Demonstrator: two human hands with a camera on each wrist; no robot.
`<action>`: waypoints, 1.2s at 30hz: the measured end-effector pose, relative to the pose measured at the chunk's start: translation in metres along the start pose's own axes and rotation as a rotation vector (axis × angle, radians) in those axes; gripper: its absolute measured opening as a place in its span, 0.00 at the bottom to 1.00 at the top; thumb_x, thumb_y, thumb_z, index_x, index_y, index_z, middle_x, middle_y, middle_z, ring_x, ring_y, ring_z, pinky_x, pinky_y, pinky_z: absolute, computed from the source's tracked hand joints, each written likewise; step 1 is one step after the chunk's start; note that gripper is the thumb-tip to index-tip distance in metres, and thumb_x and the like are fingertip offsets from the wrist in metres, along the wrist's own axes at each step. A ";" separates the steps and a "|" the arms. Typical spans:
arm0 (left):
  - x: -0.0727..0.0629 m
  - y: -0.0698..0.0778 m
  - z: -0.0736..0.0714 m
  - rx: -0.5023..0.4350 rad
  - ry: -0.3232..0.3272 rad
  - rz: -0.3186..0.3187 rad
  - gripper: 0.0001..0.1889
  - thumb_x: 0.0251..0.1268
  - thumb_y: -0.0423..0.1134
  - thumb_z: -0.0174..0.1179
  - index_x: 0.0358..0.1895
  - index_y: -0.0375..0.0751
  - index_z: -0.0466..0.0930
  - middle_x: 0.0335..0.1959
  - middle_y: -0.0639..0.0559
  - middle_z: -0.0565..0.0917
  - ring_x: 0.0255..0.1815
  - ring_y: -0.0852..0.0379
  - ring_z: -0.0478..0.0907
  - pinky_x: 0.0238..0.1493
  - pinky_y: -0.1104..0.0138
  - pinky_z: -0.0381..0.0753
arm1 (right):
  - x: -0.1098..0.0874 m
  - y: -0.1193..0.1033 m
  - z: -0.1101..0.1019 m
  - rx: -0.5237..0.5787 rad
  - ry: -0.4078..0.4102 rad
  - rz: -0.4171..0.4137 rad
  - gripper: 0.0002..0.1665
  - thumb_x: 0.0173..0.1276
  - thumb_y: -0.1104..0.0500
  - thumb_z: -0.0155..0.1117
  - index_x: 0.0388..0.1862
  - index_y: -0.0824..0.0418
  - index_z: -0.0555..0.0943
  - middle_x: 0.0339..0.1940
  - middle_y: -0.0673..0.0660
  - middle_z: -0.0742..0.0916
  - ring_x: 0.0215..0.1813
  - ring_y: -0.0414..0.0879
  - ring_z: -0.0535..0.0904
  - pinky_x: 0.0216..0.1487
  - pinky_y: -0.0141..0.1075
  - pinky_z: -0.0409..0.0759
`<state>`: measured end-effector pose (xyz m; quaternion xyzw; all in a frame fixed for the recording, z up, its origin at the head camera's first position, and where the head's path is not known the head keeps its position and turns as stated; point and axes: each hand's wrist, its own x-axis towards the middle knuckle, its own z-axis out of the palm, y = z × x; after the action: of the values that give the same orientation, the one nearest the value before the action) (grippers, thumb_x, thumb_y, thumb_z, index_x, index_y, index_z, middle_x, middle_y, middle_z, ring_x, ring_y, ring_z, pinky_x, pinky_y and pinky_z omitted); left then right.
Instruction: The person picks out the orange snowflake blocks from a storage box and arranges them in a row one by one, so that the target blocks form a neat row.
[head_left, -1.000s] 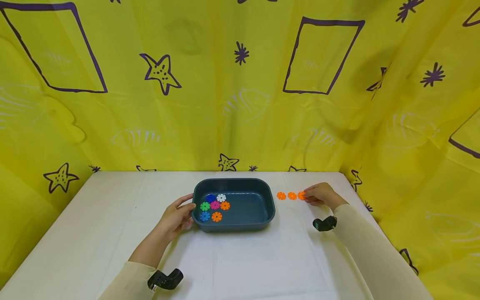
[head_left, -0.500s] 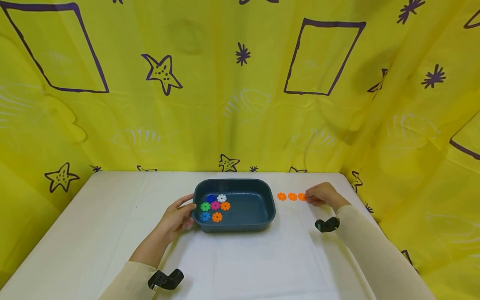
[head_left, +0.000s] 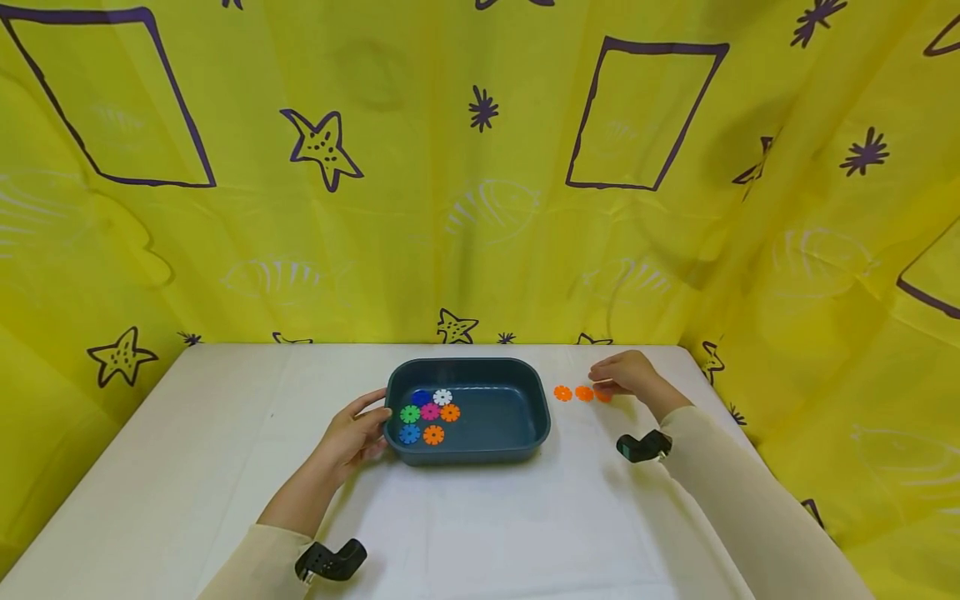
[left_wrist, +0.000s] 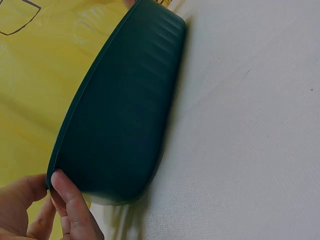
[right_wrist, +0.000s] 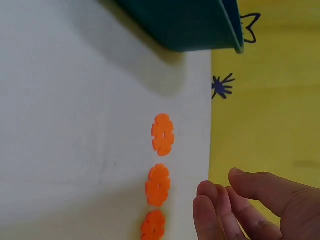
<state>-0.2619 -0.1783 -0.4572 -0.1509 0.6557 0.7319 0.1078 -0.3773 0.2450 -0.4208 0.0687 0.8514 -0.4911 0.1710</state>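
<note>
My left hand (head_left: 357,430) pinches the left rim of a dark teal plastic basin (head_left: 468,456). The left wrist view shows thumb and fingers on either side of that rim. Inside the basin's left part lie several notched flower-shaped discs, among them a white one (head_left: 442,397), a green one (head_left: 409,414) and a pink one (head_left: 430,412). Right of the basin, three orange discs form a row on the table: one (head_left: 562,392) nearest the basin, a middle one (head_left: 584,393) and a third (head_left: 603,397), partly covered in the head view. My right hand (head_left: 628,374) hovers above the third disc, fingers loosely bent, holding nothing.
A white cloth covers the table (head_left: 495,533). Behind it and along both sides hangs a yellow curtain (head_left: 420,233) with purple drawings, close to the table's far edge.
My right hand has lifted off the end of the orange row and shifted left, now over the third disc. The left hand and the basin have stayed in place.
</note>
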 end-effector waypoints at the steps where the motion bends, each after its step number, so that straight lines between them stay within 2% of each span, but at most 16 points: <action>1: 0.000 0.000 0.000 0.003 0.000 -0.001 0.26 0.73 0.36 0.55 0.72 0.43 0.64 0.34 0.56 0.81 0.25 0.66 0.76 0.28 0.74 0.79 | -0.001 -0.003 0.002 -0.007 -0.003 -0.012 0.23 0.70 0.64 0.62 0.58 0.80 0.75 0.45 0.68 0.88 0.34 0.44 0.87 0.45 0.39 0.85; 5: 0.001 -0.001 0.000 0.011 0.002 0.001 0.26 0.73 0.36 0.54 0.72 0.43 0.65 0.33 0.56 0.81 0.24 0.66 0.76 0.28 0.74 0.79 | -0.005 -0.016 0.014 -0.031 -0.022 -0.067 0.23 0.70 0.63 0.62 0.58 0.78 0.76 0.50 0.70 0.86 0.40 0.50 0.88 0.46 0.40 0.84; 11: 0.001 -0.002 0.001 0.005 0.000 0.001 0.26 0.72 0.36 0.55 0.71 0.43 0.65 0.32 0.56 0.81 0.23 0.66 0.75 0.27 0.74 0.79 | -0.014 -0.038 0.033 -0.036 -0.057 -0.139 0.23 0.69 0.64 0.63 0.57 0.78 0.76 0.50 0.70 0.86 0.46 0.55 0.87 0.46 0.42 0.85; 15: 0.001 -0.001 0.000 -0.004 -0.003 0.007 0.26 0.72 0.36 0.55 0.72 0.43 0.64 0.32 0.57 0.81 0.24 0.66 0.75 0.26 0.74 0.78 | -0.019 -0.051 0.047 -0.029 -0.092 -0.161 0.23 0.69 0.63 0.63 0.58 0.78 0.76 0.50 0.69 0.86 0.49 0.58 0.86 0.51 0.46 0.83; 19: 0.001 -0.001 0.000 -0.006 -0.011 0.016 0.28 0.72 0.36 0.55 0.73 0.41 0.63 0.31 0.57 0.81 0.23 0.67 0.75 0.26 0.75 0.78 | -0.021 -0.059 0.060 -0.018 -0.109 -0.170 0.22 0.68 0.64 0.65 0.57 0.76 0.78 0.48 0.67 0.87 0.46 0.56 0.87 0.53 0.48 0.81; 23: 0.001 -0.002 0.000 -0.010 -0.019 0.025 0.28 0.72 0.34 0.54 0.73 0.41 0.62 0.29 0.58 0.81 0.22 0.68 0.75 0.25 0.76 0.78 | -0.022 -0.065 0.073 -0.015 -0.120 -0.170 0.21 0.66 0.64 0.67 0.55 0.74 0.80 0.45 0.64 0.88 0.42 0.52 0.88 0.49 0.43 0.85; 26: 0.001 -0.002 0.000 -0.018 -0.022 0.028 0.28 0.72 0.34 0.54 0.73 0.40 0.62 0.29 0.59 0.81 0.22 0.68 0.75 0.25 0.76 0.78 | -0.023 -0.069 0.082 -0.023 -0.135 -0.176 0.21 0.65 0.63 0.68 0.55 0.72 0.81 0.45 0.63 0.88 0.45 0.55 0.87 0.46 0.40 0.85; 30: 0.001 -0.001 0.000 -0.022 -0.023 0.027 0.27 0.72 0.34 0.54 0.73 0.40 0.62 0.30 0.59 0.82 0.23 0.67 0.75 0.26 0.76 0.78 | -0.024 -0.074 0.094 -0.031 -0.162 -0.193 0.22 0.65 0.63 0.68 0.55 0.72 0.80 0.45 0.64 0.88 0.49 0.59 0.85 0.50 0.44 0.84; 36: 0.001 -0.001 0.000 -0.020 -0.013 0.016 0.28 0.72 0.35 0.55 0.73 0.41 0.63 0.31 0.58 0.82 0.22 0.67 0.75 0.25 0.76 0.78 | -0.026 -0.079 0.110 -0.046 -0.193 -0.206 0.23 0.64 0.63 0.69 0.56 0.73 0.80 0.44 0.63 0.89 0.46 0.57 0.86 0.53 0.47 0.82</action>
<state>-0.2624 -0.1784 -0.4584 -0.1419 0.6489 0.7402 0.1048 -0.3514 0.1117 -0.3973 -0.0705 0.8447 -0.4905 0.2021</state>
